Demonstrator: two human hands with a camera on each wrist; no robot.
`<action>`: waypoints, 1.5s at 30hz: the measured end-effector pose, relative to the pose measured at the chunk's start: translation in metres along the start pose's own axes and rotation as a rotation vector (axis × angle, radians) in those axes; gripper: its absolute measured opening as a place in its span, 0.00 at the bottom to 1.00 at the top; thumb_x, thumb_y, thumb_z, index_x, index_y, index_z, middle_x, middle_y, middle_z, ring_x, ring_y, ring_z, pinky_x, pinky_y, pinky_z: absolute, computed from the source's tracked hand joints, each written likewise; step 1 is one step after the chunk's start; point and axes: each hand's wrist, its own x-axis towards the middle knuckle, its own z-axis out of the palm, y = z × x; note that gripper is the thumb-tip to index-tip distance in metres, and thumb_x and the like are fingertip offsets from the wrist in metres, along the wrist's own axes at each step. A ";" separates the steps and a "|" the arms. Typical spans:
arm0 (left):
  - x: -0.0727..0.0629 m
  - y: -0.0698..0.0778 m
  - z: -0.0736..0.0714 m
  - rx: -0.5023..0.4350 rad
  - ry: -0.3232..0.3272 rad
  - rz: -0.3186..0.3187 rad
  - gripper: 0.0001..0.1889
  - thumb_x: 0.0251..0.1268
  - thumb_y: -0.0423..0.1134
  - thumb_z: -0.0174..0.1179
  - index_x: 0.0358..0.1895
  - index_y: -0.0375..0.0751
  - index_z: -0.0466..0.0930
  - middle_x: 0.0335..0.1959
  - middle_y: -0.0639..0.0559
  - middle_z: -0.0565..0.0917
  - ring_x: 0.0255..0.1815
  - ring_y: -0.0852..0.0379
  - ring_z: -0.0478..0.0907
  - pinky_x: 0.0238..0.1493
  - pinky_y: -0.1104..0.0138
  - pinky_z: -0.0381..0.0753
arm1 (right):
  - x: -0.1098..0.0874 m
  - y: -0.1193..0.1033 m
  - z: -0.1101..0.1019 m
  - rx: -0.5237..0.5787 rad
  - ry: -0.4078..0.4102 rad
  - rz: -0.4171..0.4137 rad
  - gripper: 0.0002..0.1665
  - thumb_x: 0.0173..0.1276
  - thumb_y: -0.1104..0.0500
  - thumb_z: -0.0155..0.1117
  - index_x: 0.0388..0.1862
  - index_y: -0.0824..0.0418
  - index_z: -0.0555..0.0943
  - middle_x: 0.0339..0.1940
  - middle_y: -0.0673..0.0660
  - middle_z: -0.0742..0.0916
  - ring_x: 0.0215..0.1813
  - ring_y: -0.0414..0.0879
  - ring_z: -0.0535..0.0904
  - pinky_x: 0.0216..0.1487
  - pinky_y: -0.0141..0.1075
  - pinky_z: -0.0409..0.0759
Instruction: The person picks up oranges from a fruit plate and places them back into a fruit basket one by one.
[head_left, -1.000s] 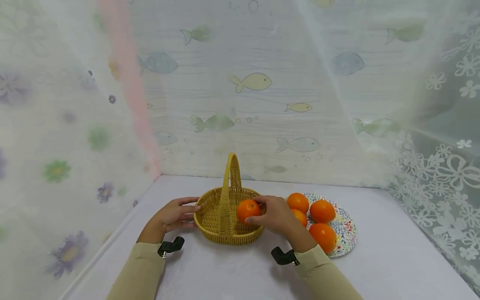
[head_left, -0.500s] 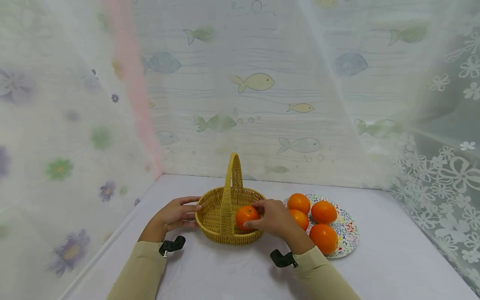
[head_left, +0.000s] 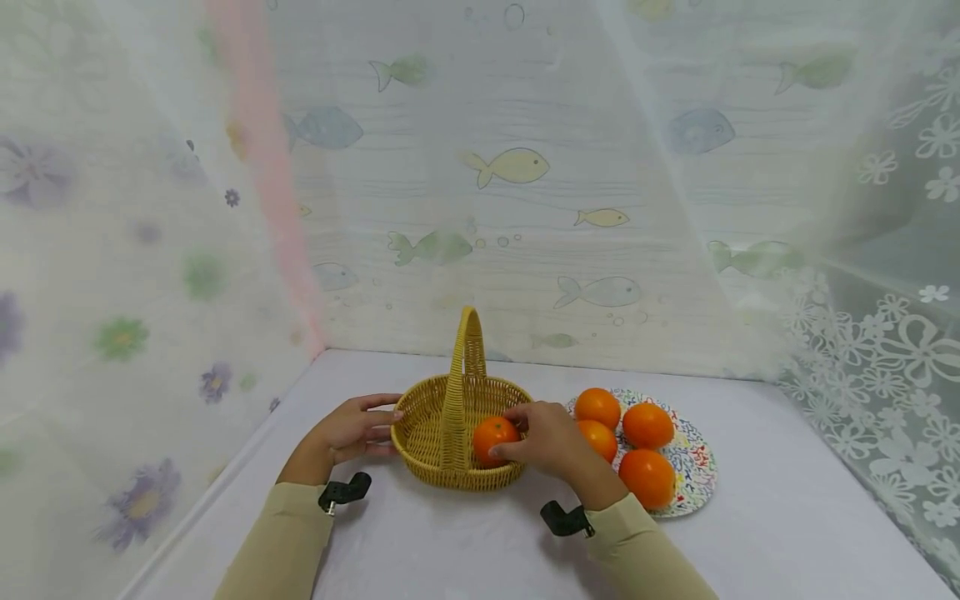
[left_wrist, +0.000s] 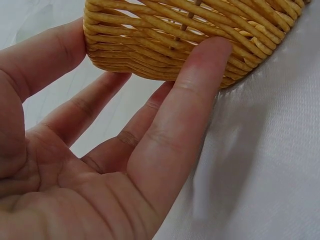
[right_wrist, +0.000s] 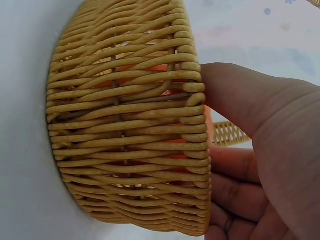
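Observation:
A yellow wicker basket (head_left: 420, 474) with a tall arched handle (head_left: 456, 408) stands on the white cloth. My left hand (head_left: 352, 432) lies at its left side, its fairly straight fingers touching the woven wall, as the left wrist view shows closely. Inside the right half of the basket is an orange (head_left: 492, 439). My right hand (head_left: 551, 437) reaches over the right rim and holds this fruit between thumb and fingers. In the right wrist view, the basket wall (right_wrist: 130, 125) hides most of the orange; red-orange patches show through the weave.
Right of the basket, a round plate (head_left: 697, 467) with a colourful speckled pattern carries several more oranges (head_left: 648, 425). My right forearm passes in front of its left edge. Fish-print curtain (head_left: 510, 208) hangs behind the table (head_left: 450, 550), with flowered sheets at both sides.
My right hand has lowered the orange from near rim height deeper into the basket, mostly in the first half second. My left hand stays at the basket's side.

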 end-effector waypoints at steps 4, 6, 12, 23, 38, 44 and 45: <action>-0.001 0.000 0.000 0.001 -0.008 0.004 0.30 0.74 0.39 0.63 0.76 0.38 0.67 0.64 0.38 0.80 0.54 0.45 0.86 0.51 0.48 0.89 | 0.001 0.001 -0.001 -0.013 -0.008 -0.011 0.37 0.57 0.39 0.81 0.62 0.55 0.86 0.51 0.50 0.89 0.51 0.46 0.82 0.57 0.46 0.84; -0.001 0.000 0.000 -0.002 -0.012 0.004 0.30 0.74 0.39 0.64 0.76 0.38 0.67 0.64 0.38 0.80 0.55 0.45 0.86 0.52 0.48 0.88 | 0.001 0.001 -0.002 -0.025 -0.012 -0.014 0.37 0.58 0.40 0.80 0.63 0.56 0.85 0.53 0.51 0.89 0.53 0.47 0.82 0.58 0.47 0.84; 0.000 -0.001 -0.001 -0.017 -0.011 -0.002 0.30 0.74 0.39 0.64 0.75 0.39 0.68 0.63 0.39 0.80 0.55 0.45 0.86 0.52 0.47 0.88 | 0.001 0.001 -0.006 -0.025 -0.017 -0.017 0.37 0.58 0.40 0.80 0.64 0.55 0.85 0.57 0.54 0.88 0.57 0.49 0.82 0.61 0.48 0.83; -0.002 0.000 0.000 -0.043 -0.028 -0.005 0.31 0.74 0.39 0.64 0.76 0.39 0.66 0.64 0.38 0.80 0.55 0.46 0.86 0.52 0.48 0.88 | -0.005 0.004 -0.028 0.022 0.017 -0.009 0.33 0.60 0.44 0.80 0.62 0.54 0.86 0.60 0.55 0.88 0.65 0.53 0.80 0.68 0.54 0.79; -0.002 0.000 0.001 -0.051 -0.019 -0.019 0.31 0.74 0.39 0.64 0.76 0.40 0.66 0.66 0.36 0.78 0.57 0.45 0.85 0.54 0.47 0.88 | -0.016 0.029 -0.075 -0.024 0.152 0.046 0.33 0.64 0.42 0.76 0.66 0.52 0.83 0.60 0.61 0.88 0.67 0.63 0.78 0.65 0.59 0.79; -0.001 -0.001 0.000 -0.054 -0.012 -0.023 0.31 0.74 0.39 0.64 0.76 0.40 0.67 0.65 0.38 0.80 0.56 0.45 0.85 0.53 0.48 0.88 | -0.024 0.043 -0.093 0.029 0.163 0.135 0.36 0.66 0.40 0.74 0.70 0.50 0.80 0.67 0.63 0.83 0.71 0.66 0.73 0.65 0.61 0.78; -0.001 -0.001 0.000 -0.053 -0.011 -0.024 0.31 0.74 0.39 0.64 0.76 0.40 0.67 0.65 0.38 0.80 0.56 0.45 0.85 0.53 0.48 0.88 | -0.026 0.045 -0.097 0.044 0.163 0.148 0.36 0.66 0.40 0.74 0.70 0.51 0.79 0.68 0.63 0.82 0.72 0.66 0.72 0.65 0.61 0.78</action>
